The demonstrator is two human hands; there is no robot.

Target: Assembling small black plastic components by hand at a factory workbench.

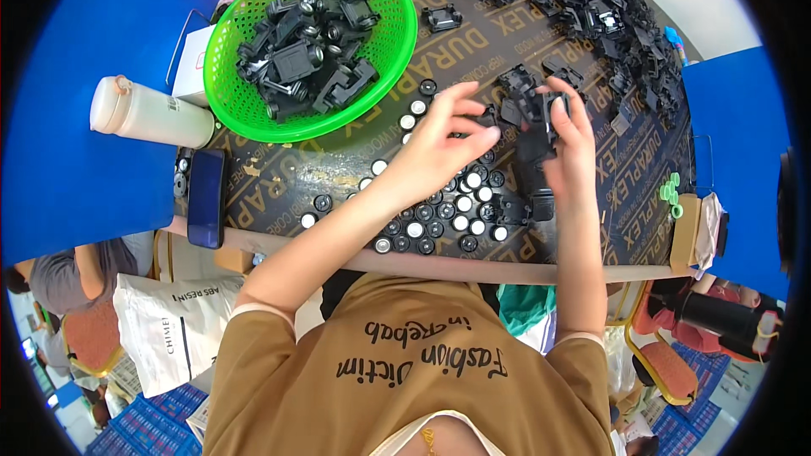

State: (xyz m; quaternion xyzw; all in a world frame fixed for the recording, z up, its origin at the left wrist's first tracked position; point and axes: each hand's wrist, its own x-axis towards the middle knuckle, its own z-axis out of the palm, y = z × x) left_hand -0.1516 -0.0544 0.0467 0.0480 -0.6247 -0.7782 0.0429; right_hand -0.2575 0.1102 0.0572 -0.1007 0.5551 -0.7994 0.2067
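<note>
My right hand (571, 131) is closed round a black plastic toy car chassis (534, 111), held above the table with the thumb and fingers along its side. To its left, my left hand (452, 139) pinches a small round black part (487, 116), likely a toy wheel, between thumb and fingertips. Its far side is hidden by the fingers. Under and in front of my left forearm lie many loose toy wheels (435, 211), some showing black faces and others white ones. More black chassis parts (513, 207) rest just below my right hand.
A green basket (395, 76) of chassis with wheels stands at the far left. A heap of black chassis (591, 8) covers the far right. A white bottle (152, 111) and a phone (207, 198) lie left; green rings (670, 190) and a cardboard box (683, 232) sit right.
</note>
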